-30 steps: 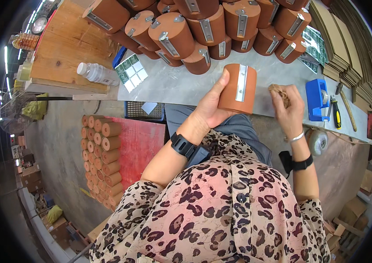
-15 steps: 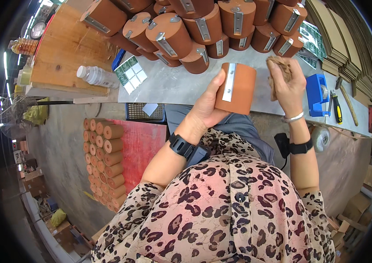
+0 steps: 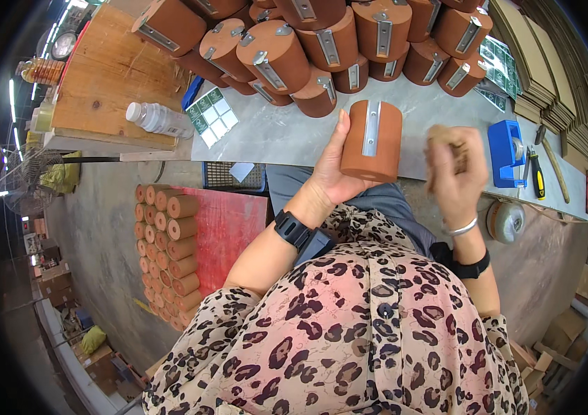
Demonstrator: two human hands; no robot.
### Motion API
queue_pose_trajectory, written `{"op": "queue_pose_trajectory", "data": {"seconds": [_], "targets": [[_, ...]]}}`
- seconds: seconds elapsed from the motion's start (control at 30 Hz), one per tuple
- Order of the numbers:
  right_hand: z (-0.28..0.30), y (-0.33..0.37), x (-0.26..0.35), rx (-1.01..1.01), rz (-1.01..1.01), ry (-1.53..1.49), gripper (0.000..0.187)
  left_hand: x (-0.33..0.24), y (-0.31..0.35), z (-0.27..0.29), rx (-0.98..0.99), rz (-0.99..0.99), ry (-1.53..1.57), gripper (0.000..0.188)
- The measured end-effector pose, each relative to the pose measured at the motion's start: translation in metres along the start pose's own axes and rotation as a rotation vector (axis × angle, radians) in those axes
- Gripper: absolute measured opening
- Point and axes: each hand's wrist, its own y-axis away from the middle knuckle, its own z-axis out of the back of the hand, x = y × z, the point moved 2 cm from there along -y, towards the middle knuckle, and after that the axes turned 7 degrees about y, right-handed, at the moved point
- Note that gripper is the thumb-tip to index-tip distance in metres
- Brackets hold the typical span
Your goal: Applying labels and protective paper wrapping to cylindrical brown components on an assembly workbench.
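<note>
A reddish-brown cylinder [image 3: 386, 146] with a silver metal strip [image 3: 371, 131] down its side rests in my left hand [image 3: 328, 166]. The fingers go under and behind it, while the thumb stands up along its left side. Apart from the cylinder, on its right, my right hand [image 3: 465, 176] is closed round a crumpled brown rag [image 3: 438, 137]. Behind both hands, many similar cylinders [image 3: 272, 59] with metal strips are stacked on the grey tabletop [image 3: 259, 131].
Right of my right hand lie a blue tape dispenser [image 3: 503, 155], a yellow-black screwdriver [image 3: 537, 176] and a hammer [image 3: 555, 162]. Flat cardboard [image 3: 543, 55] is piled beyond. At left are a plastic bottle [image 3: 159, 119] and a green-white label sheet [image 3: 212, 117]. Plain cylinders [image 3: 183, 228] sit on a red board [image 3: 231, 225].
My right hand has come down slightly and turned with the rag. The cylinder in my left hand has rotated, so its metal strip faces more toward me. The view has shifted slightly.
</note>
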Motion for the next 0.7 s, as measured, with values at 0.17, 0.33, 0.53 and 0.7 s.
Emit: {"op": "queue_pose_trajectory", "data": {"seconds": [0.17, 0.33, 0.53, 0.7], "targets": [[-0.033, -0.007, 0.025, 0.202, 0.359, 0.124, 0.024, 0.006, -0.002, -0.011, -0.118, -0.01, -0.092, 0.071], [-0.021, -0.06, -0.025, -0.046, 0.211, 0.21, 0.016, 0.006, -0.008, 0.006, 0.282, 0.274, 0.086, 0.073], [0.019, -0.074, -0.071, -0.175, 0.31, 0.772, 0.028, -0.008, -0.011, -0.007, 0.015, -0.087, -0.169, 0.069], [0.014, -0.032, -0.057, -0.053, 0.157, 0.526, 0.04, -0.015, -0.035, -0.01, 0.112, -0.747, -1.396, 0.093]]}}
